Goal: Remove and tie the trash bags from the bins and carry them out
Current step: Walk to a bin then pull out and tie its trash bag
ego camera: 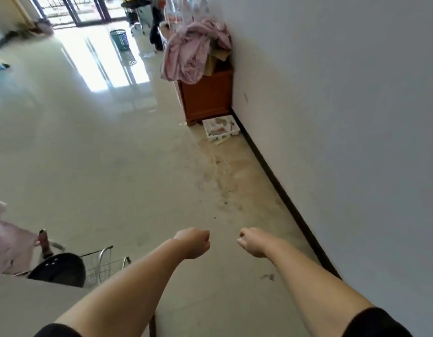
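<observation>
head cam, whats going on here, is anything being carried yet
No. A person reaches both bare arms forward along a hallway; the left hand and right hand are curled and hold nothing. A green mesh bin stands far ahead on the shiny floor, near the glass doors. No trash bag is in hand.

A glossy pale tiled floor [94, 147] runs along the wall's dark skirting. Against that edge stands a wooden cabinet [207, 97], and just beside its foot a white tray [220, 128] lies on the tiles, with brownish stains trailing away from it. Far off, near the glass doors, a green mesh bin [120, 40] stands in the sun glare.
</observation>
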{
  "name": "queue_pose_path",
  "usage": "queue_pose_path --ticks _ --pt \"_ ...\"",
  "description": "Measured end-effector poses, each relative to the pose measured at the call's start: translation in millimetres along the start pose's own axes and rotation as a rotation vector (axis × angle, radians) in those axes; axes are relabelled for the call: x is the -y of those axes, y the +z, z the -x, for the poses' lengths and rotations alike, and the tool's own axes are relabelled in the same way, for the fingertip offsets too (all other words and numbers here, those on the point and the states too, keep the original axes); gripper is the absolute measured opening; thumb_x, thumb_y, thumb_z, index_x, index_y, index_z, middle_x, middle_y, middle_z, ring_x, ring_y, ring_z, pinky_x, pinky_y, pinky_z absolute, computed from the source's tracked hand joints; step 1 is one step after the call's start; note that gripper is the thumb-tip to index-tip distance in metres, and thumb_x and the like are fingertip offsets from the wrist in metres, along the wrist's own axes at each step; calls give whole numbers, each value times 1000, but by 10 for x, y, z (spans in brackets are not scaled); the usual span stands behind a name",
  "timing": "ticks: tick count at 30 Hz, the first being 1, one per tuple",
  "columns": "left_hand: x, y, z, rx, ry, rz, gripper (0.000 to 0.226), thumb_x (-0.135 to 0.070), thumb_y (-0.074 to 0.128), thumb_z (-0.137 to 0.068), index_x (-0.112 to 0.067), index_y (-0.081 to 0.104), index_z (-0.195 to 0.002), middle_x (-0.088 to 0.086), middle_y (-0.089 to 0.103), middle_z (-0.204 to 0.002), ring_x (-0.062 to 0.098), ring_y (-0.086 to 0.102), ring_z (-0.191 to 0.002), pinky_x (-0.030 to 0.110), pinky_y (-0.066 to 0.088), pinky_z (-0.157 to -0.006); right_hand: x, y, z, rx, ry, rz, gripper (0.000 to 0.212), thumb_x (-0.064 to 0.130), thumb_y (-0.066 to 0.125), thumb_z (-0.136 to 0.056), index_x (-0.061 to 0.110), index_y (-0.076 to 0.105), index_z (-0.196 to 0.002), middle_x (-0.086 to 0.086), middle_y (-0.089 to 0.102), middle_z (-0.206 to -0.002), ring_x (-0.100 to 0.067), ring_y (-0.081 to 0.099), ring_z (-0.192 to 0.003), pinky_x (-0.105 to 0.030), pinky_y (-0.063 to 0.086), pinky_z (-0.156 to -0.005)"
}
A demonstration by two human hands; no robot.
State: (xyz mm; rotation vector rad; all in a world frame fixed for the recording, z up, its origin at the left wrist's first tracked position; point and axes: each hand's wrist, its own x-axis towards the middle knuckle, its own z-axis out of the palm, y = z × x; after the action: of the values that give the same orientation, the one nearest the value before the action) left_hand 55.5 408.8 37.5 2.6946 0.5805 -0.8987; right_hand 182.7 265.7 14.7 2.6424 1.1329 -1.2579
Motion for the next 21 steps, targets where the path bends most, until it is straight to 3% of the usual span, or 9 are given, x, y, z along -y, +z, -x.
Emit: queue_pose_path --ticks 3,12,21 --pt "527 60 140 5 -54 37 37 -34 33 -99 -13 52 -123 7 58 -124 27 56 -111 35 46 -85 558 40 -167 4 -43 53 45 40 33 -98 15 44 -134 -11 48 -138 -30 48 -124 -43 39 -103" --pt "1603 -121 150 -25 -166 143 38 -32 33 -99 -12 52 -125 9 58 -126 29 56 -113 34 45 -87 1510 -73 -816 33 -103 178 44 40 34 -97 15 45 -131 -13 49 -137 -32 49 -123 -42 40 -103" --pt "2492 -816 -794 -99 -247 278 37 -30 34 -99 -12 55 -124 10 58 -127 29 56 -114 35 46 -91 2171 -1085 -2098 67 -192 305 47 39 35 -99 12 41 -137 -14 46 -141 -31 47 -126 -38 40 -103"
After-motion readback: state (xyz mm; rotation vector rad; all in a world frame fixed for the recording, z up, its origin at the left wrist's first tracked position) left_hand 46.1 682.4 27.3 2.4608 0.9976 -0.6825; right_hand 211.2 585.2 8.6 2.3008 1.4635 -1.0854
